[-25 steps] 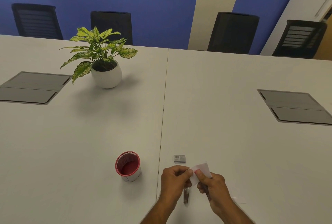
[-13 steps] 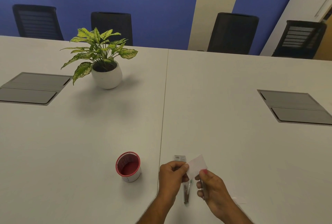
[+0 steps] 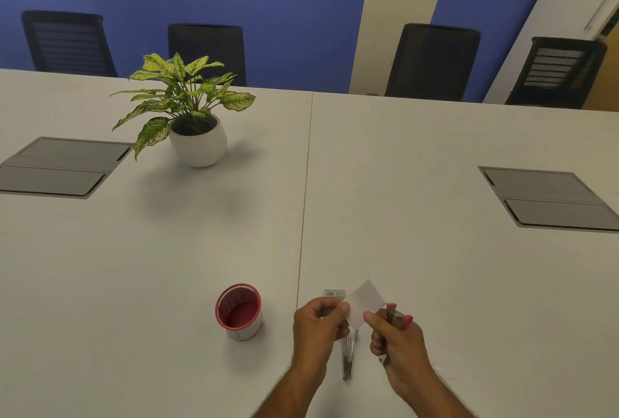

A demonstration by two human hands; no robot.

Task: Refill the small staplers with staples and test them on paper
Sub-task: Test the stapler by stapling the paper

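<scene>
White paper (image 3: 365, 300) is being pinched at its near edge by the curled fingers of the left hand (image 3: 320, 327), above the table (image 3: 435, 250). A pink stapler (image 3: 397, 315) is being gripped by the right hand (image 3: 398, 344). Another stapler (image 3: 347, 355) is lying between the hands, a staple box (image 3: 334, 293) just beyond.

My hands at the near edge of the white table

My left hand (image 3: 320, 323) pinched a small slip of white paper (image 3: 365, 300) by its corner, while my right hand (image 3: 397, 339) curled around a small pink stapler (image 3: 397, 315) just beside it. Between my hands a metal stapler (image 3: 347, 355) lay on the table (image 3: 435, 183), and a small staple box (image 3: 334, 293) sat just beyond my left knuckles. A red-rimmed cup (image 3: 239, 312) stood to the left, a potted plant (image 3: 191, 116) farther back.
</scene>
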